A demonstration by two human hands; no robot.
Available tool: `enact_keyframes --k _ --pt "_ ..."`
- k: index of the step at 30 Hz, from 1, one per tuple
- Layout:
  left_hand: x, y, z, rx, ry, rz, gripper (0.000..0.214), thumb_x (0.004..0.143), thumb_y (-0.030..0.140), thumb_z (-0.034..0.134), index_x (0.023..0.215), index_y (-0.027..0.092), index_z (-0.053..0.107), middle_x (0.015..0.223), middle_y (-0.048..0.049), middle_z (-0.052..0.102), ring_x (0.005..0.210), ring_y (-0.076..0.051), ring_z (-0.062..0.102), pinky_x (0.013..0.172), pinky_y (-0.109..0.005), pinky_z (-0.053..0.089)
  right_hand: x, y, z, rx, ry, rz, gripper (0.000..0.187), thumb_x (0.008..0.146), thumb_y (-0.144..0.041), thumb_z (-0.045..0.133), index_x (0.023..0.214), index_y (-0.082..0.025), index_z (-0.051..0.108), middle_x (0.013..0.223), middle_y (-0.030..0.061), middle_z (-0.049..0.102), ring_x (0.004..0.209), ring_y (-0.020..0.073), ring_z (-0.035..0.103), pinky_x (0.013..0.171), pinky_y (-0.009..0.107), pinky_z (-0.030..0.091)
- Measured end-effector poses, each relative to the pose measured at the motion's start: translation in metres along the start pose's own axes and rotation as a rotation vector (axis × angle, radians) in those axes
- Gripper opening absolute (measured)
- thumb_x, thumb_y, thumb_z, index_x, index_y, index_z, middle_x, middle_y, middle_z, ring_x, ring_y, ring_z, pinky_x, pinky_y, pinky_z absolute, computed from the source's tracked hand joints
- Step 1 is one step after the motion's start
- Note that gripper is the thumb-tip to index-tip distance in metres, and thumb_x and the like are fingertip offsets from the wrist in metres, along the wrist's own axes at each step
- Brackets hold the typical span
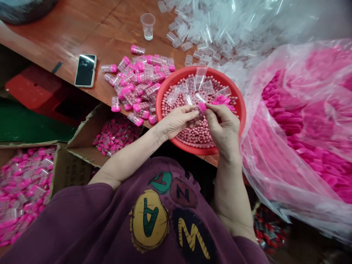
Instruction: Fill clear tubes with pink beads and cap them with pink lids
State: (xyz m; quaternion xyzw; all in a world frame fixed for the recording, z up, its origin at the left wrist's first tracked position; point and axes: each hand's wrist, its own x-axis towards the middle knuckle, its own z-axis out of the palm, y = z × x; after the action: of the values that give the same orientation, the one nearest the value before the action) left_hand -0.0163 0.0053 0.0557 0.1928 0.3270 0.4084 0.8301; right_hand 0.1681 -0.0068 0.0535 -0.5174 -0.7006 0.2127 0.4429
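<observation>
This is looking like a small hand-packing workshop rather than a home or an office. Heaps of pink-capped tubes (137, 88) are spreading across a worn wooden bench (55, 33), and more are filling a cardboard box (88, 128) below it. Loose clear tubes (192, 33) are piling up at the back, while a big plastic bag (297, 121) is bulging with pink caps. Over a red basin (176, 79) of pink beads (198, 134), the left hand (178, 121) and right hand (222, 126) are pinching a small tube (201, 108).
</observation>
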Motion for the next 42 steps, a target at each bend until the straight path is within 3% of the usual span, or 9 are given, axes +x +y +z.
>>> enact_keyframes --k 4,10,14,17,20,24,30,36,42 --pt "-0.001 -0.002 -0.002 0.06 -0.017 0.01 0.021 0.092 0.021 0.096 0.099 0.014 0.077 0.083 0.0015 0.074 0.067 -0.005 0.067 0.061 -0.018 0.044 0.002 -0.003 -0.005 -0.014 -0.058 -0.059 0.018 0.107 -0.034 0.074 0.115 -0.029 0.089 0.099 0.0051 0.084 0.09 0.0245 0.079 0.088 0.042 0.066" --pt "-0.003 -0.01 -0.002 0.203 -0.006 0.125 0.002 0.104 0.013 0.079 0.102 0.014 0.08 0.08 0.0042 0.068 0.064 -0.004 0.058 0.064 -0.018 0.047 0.003 -0.013 -0.022 -0.075 -0.202 -0.091 0.017 0.109 -0.034 0.073 0.109 -0.029 0.089 0.09 0.0051 0.078 0.081 0.0223 0.073 0.079 0.039 0.063" --pt "-0.005 -0.011 -0.003 0.227 -0.047 0.181 0.011 0.099 0.023 0.089 0.101 0.015 0.083 0.079 0.0042 0.067 0.065 -0.005 0.056 0.063 -0.019 0.045 0.002 -0.015 -0.034 -0.064 -0.291 -0.04 0.025 0.109 -0.044 0.074 0.124 -0.031 0.089 0.113 0.0084 0.081 0.103 0.0259 0.078 0.098 0.046 0.068" --pt "-0.006 -0.009 -0.004 0.22 -0.03 0.195 0.019 0.095 0.033 0.094 0.1 0.017 0.085 0.087 0.0019 0.074 0.075 -0.008 0.063 0.076 -0.021 0.052 -0.002 -0.001 -0.028 0.115 -0.164 0.064 0.049 0.1 -0.06 0.083 0.142 -0.036 0.078 0.13 0.0075 0.078 0.12 0.0291 0.077 0.107 0.05 0.069" --pt "-0.006 -0.008 -0.003 0.233 -0.017 0.202 0.027 0.089 0.039 0.1 0.095 0.016 0.085 0.096 -0.001 0.08 0.088 -0.011 0.069 0.091 -0.023 0.055 -0.01 0.012 -0.01 0.225 0.053 0.161 0.057 0.096 -0.071 0.085 0.139 -0.036 0.073 0.123 0.0061 0.077 0.107 0.0278 0.078 0.096 0.049 0.072" --pt "-0.004 -0.008 -0.002 0.27 0.008 0.205 0.032 0.082 0.04 0.104 0.094 0.017 0.087 0.096 -0.0005 0.081 0.092 -0.012 0.07 0.094 -0.025 0.055 -0.021 0.008 0.002 -0.003 0.072 0.098 0.052 0.107 -0.066 0.072 0.146 -0.031 0.072 0.128 0.0114 0.076 0.12 0.0332 0.077 0.113 0.06 0.066" --pt "-0.002 -0.012 -0.003 0.243 0.043 0.189 0.027 0.082 0.034 0.104 0.095 0.016 0.089 0.094 -0.0015 0.081 0.093 -0.014 0.07 0.092 -0.026 0.055 -0.028 -0.001 0.008 -0.365 -0.182 -0.101 0.091 0.094 -0.051 0.085 0.172 -0.018 0.05 0.156 0.0244 0.066 0.144 0.046 0.065 0.126 0.074 0.053" --pt "0.0 -0.014 -0.001 0.288 0.09 0.22 0.024 0.083 0.034 0.103 0.085 0.016 0.088 0.081 0.0014 0.076 0.082 -0.011 0.066 0.083 -0.023 0.055 -0.027 0.0 0.034 -0.581 -0.113 -0.067 0.067 0.097 -0.039 0.073 0.154 -0.008 0.06 0.132 0.0267 0.071 0.122 0.0468 0.066 0.114 0.076 0.054" --pt "-0.001 -0.012 0.006 0.332 0.162 0.227 0.027 0.087 0.029 0.1 0.075 0.016 0.081 0.068 0.0035 0.065 0.076 -0.01 0.062 0.076 -0.021 0.052 -0.024 -0.008 0.04 -0.71 -0.159 -0.033 0.042 0.099 -0.033 0.064 0.132 -0.008 0.07 0.115 0.0262 0.072 0.11 0.0449 0.068 0.103 0.065 0.058"
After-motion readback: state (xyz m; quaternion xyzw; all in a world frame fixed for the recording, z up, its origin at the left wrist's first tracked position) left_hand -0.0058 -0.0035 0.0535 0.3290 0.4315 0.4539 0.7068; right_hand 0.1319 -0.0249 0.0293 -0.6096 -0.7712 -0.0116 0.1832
